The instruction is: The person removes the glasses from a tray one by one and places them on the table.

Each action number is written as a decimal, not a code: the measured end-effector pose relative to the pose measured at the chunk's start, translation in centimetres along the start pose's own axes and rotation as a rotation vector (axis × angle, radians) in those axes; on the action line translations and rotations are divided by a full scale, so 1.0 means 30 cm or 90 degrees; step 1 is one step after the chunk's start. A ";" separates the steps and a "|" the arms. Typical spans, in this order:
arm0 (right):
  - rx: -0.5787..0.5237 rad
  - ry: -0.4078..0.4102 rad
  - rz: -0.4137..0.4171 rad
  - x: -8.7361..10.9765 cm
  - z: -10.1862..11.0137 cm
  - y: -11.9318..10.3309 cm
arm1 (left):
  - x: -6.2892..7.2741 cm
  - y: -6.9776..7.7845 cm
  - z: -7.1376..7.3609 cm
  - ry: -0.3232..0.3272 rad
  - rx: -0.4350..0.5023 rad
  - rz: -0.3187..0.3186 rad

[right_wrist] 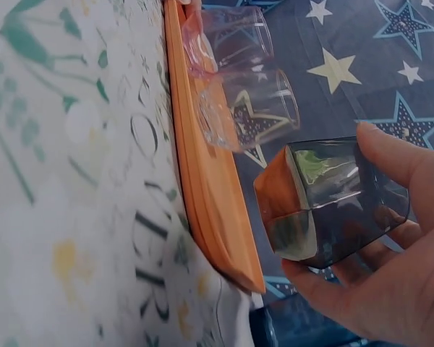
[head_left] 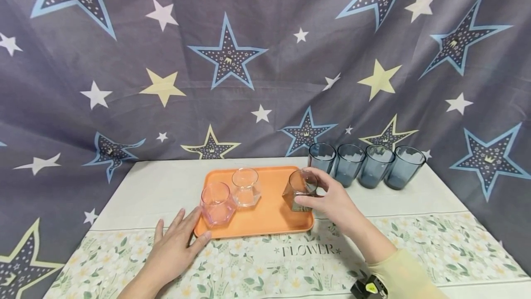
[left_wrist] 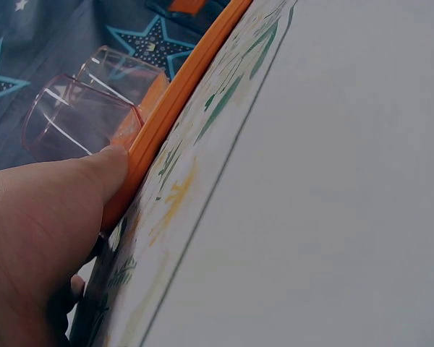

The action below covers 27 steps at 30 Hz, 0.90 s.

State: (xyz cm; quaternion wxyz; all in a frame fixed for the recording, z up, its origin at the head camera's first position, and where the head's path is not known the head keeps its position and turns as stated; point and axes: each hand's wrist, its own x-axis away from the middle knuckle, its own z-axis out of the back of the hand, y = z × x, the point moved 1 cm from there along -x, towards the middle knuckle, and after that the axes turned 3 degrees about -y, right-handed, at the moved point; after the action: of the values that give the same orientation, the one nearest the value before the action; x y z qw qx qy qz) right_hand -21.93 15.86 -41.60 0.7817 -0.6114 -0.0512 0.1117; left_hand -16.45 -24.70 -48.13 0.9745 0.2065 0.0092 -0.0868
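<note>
My right hand [head_left: 333,200] grips a smoky grey faceted glass [right_wrist: 333,202], thumb on one side and fingers on the other. In the right wrist view the glass is raised a little off the orange tray [head_left: 269,225], over its right end. On the tray's left part stand a pink-tinted glass [head_left: 218,211] and a clear glass [head_left: 245,194], both upright. My left hand [head_left: 176,243] lies at the tray's front left corner with fingers spread. Its thumb touches the orange rim in the left wrist view, close to the pink-tinted glass.
Several tall blue-grey tumblers [head_left: 375,170] stand in a row at the back right, beyond my right hand. A floral cloth [head_left: 265,266] covers the table, and a star-patterned curtain [head_left: 265,91] hangs directly behind it.
</note>
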 end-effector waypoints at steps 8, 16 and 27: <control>0.013 0.029 -0.010 0.019 0.063 0.010 | 0.000 -0.001 0.002 0.005 0.000 -0.007; 0.031 0.032 -0.008 0.035 0.112 0.024 | 0.003 -0.001 0.004 0.011 -0.001 -0.012; 0.029 0.048 -0.029 0.040 0.158 0.052 | 0.006 0.004 0.010 0.006 0.021 -0.008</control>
State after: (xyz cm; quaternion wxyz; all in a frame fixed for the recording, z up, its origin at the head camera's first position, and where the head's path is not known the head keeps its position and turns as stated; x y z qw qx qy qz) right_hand -21.96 20.97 -42.02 0.7993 -0.5956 -0.0328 0.0721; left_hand -16.25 -24.73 -47.82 0.9704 0.2227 0.0138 -0.0920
